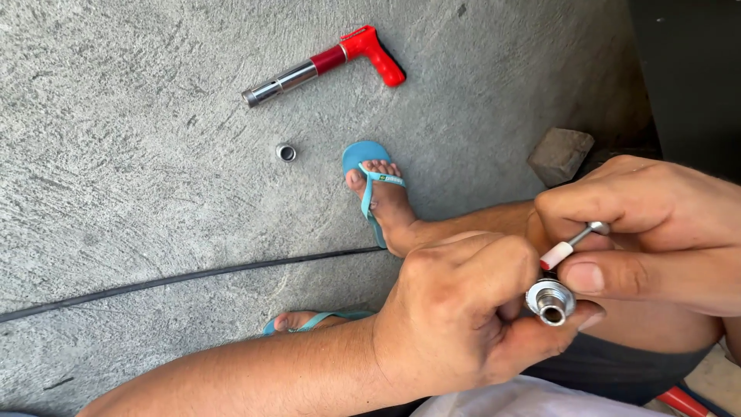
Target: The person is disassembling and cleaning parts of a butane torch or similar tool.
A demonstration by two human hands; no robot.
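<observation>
- Left hand (455, 316) sits closest to the camera, fingers clamped on a round silver metal fitting with a hollow centre (550, 300).
- Right hand (648, 232) is just above it, fingers pinched on a thin metal pin with a white-and-red tip (567, 249), which points down at the fitting.
- Further out on the grey concrete floor (139, 170): a red-handled tool with a chrome barrel (324, 64), a small metal ring (285, 152) and a black cable (193, 276).
- Feet are in blue flip-flops (363, 158).

Single head-worn view, looking steeply down from the seated person's own position. Very near the two hands, low right in frame. Concrete floor (139, 177) fills the rest; red tool (328, 60) lies beyond the hands, near top edge.
</observation>
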